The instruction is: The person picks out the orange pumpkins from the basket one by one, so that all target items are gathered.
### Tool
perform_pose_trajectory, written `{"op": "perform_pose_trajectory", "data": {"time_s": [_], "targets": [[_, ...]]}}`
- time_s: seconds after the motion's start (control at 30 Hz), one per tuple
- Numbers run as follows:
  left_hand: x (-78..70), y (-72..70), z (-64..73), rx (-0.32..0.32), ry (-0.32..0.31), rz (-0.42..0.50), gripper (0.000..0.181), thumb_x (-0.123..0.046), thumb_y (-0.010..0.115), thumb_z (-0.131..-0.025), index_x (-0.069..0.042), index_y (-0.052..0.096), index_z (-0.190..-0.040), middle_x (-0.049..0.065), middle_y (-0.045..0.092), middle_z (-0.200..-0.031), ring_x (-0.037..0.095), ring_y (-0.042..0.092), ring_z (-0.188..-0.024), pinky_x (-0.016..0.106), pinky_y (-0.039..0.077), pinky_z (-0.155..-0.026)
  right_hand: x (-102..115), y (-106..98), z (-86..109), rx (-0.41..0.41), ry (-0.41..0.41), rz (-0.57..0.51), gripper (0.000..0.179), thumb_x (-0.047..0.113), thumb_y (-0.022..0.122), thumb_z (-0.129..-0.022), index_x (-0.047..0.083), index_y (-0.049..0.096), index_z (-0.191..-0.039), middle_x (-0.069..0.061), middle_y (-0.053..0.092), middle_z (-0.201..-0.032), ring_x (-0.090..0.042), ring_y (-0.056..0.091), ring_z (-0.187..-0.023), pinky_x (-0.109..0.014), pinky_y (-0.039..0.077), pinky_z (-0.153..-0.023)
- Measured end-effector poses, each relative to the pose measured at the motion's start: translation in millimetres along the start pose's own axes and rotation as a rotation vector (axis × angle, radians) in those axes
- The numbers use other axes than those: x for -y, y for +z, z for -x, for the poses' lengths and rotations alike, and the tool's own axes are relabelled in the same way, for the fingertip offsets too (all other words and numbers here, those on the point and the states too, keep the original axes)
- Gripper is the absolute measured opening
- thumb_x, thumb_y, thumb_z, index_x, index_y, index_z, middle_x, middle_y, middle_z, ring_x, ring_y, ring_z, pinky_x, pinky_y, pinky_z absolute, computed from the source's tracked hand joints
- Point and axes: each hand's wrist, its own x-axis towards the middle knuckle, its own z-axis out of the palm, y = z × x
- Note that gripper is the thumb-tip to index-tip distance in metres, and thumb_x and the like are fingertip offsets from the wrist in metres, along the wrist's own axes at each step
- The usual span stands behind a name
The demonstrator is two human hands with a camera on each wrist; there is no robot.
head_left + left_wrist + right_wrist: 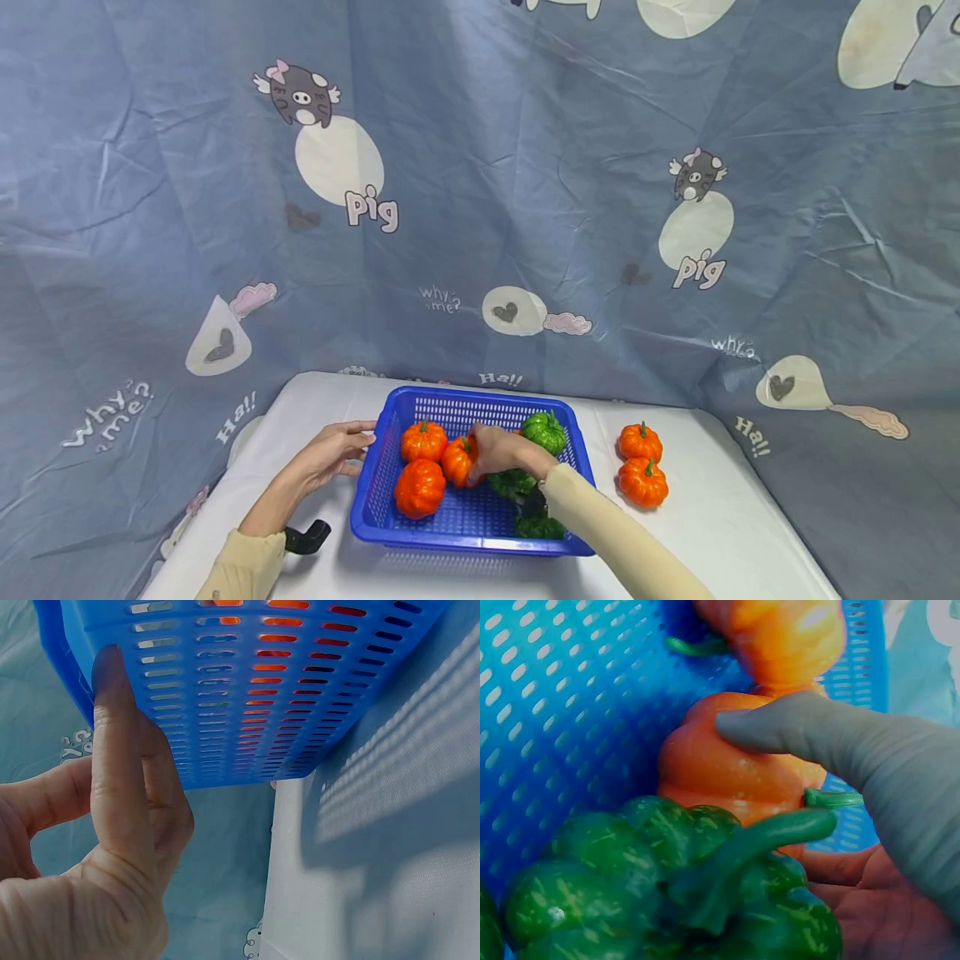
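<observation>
A blue plastic basket (472, 533) holds orange and green toy pumpkins. Inside it, my right hand (497, 452) grips an orange pumpkin (457, 463); in the right wrist view the thumb (757, 731) lies over this pumpkin's side, fingers on the opposite side. Right beside that grip is a green pumpkin (667, 892) with a thick stem. Two more orange pumpkins (420, 489) sit at the basket's left. At its left rim is my left hand (333, 454), fingers extended, one fingertip against the wall in the left wrist view.
Outside the basket, two orange pumpkins (642, 482) lie on the white tabletop (712, 517) at the right. Another green pumpkin (543, 431) sits in the basket's back right corner. A blue printed cloth (480, 208) hangs behind the table.
</observation>
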Motion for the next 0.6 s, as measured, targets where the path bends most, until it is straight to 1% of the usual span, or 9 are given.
{"op": "perform_pose_trajectory", "data": {"time_s": [0.1, 0.17, 0.23, 0.3, 0.37, 0.43, 0.47, 0.6], "targets": [[-0.3, 0.7, -0.9, -0.005, -0.001, 0.004, 0.056, -0.016, 0.054, -0.096, 0.006, 0.036, -0.144, 0.012, 0.062, -0.107, 0.019, 0.064, -0.084, 0.04, 0.059, -0.074, -1, -5, 2.9, -0.017, -0.026, -0.061, 0.064, 0.023, 0.087, -0.063, 0.005, 0.058, -0.116, 0.001, 0.062, -0.09, -0.011, 0.056, -0.079, -0.024, 0.049, -0.074], [-0.8, 1.0, -1.4, -0.01, -0.002, 0.004, 0.055, -0.016, 0.054, -0.096, 0.005, 0.037, -0.144, 0.011, 0.062, -0.107, 0.019, 0.064, -0.084, 0.041, 0.059, -0.074, -2, -10, 6.8, -0.028, -0.049, -0.126, 0.067, 0.022, 0.086, -0.064, 0.004, 0.057, -0.122, 0.0, 0.064, -0.096, -0.011, 0.057, -0.082, -0.025, 0.05, -0.075], [-1.1, 1.1, -1.7, -0.01, 0.002, 0.002, 0.055, -0.016, 0.054, -0.096, 0.005, 0.037, -0.144, 0.011, 0.062, -0.107, 0.019, 0.064, -0.085, 0.041, 0.059, -0.075, -3, -16, 12.1, -0.038, -0.075, -0.183, 0.071, 0.022, 0.084, -0.066, 0.002, 0.055, -0.128, -0.003, 0.065, -0.105, -0.012, 0.059, -0.087, -0.025, 0.05, -0.077], [-1.1, 0.9, -1.8, 0.003, 0.011, -0.011, 0.056, -0.017, 0.053, -0.097, 0.006, 0.035, -0.144, 0.011, 0.062, -0.108, 0.018, 0.064, -0.085, 0.041, 0.059, -0.075, -4, -22, 18.8, -0.047, -0.098, -0.221, 0.074, 0.022, 0.083, -0.068, 0.002, 0.053, -0.134, -0.006, 0.064, -0.113, -0.014, 0.06, -0.092, -0.027, 0.051, -0.079], [-1.1, 0.7, -1.4, 0.005, 0.008, -0.005, 0.055, -0.016, 0.053, -0.096, 0.006, 0.035, -0.144, 0.011, 0.062, -0.107, 0.018, 0.064, -0.085, 0.041, 0.059, -0.075, -5, -29, 26.2, -0.055, -0.114, -0.229, 0.078, 0.023, 0.081, -0.07, 0.003, 0.049, -0.138, -0.007, 0.062, -0.121, -0.016, 0.06, -0.098, -0.029, 0.051, -0.083], [-0.6, 0.3, -1.0, 0.011, 0.005, -0.003, 0.055, -0.015, 0.053, -0.097, 0.006, 0.035, -0.144, 0.011, 0.062, -0.107, 0.019, 0.064, -0.085, 0.04, 0.059, -0.075, -6, -34, 34.0, -0.056, -0.131, -0.221, 0.077, 0.024, 0.08, -0.072, 0.004, 0.048, -0.14, -0.008, 0.06, -0.125, -0.017, 0.059, -0.102, -0.031, 0.052, -0.086], [-0.4, 0.2, -0.7, 0.019, 0.009, -0.009, 0.055, -0.015, 0.052, -0.097, 0.007, 0.034, -0.144, 0.011, 0.061, -0.107, 0.019, 0.064, -0.086, 0.04, 0.059, -0.075, -7, -37, 38.2, -0.058, -0.139, -0.221, 0.077, 0.024, 0.08, -0.072, 0.004, 0.048, -0.14, -0.009, 0.06, -0.126, -0.018, 0.059, -0.103, -0.032, 0.052, -0.088], [0.6, 0.2, -0.3, 0.007, 0.002, -0.003, 0.054, -0.015, 0.053, -0.097, 0.005, 0.036, -0.144, 0.011, 0.062, -0.107, 0.019, 0.064, -0.086, 0.04, 0.059, -0.075, -11, -49, 58.7, -0.083, -0.145, -0.228, 0.076, 0.022, 0.079, -0.073, 0.003, 0.048, -0.14, -0.01, 0.059, -0.127, -0.02, 0.058, -0.106, -0.036, 0.052, -0.091]]}}
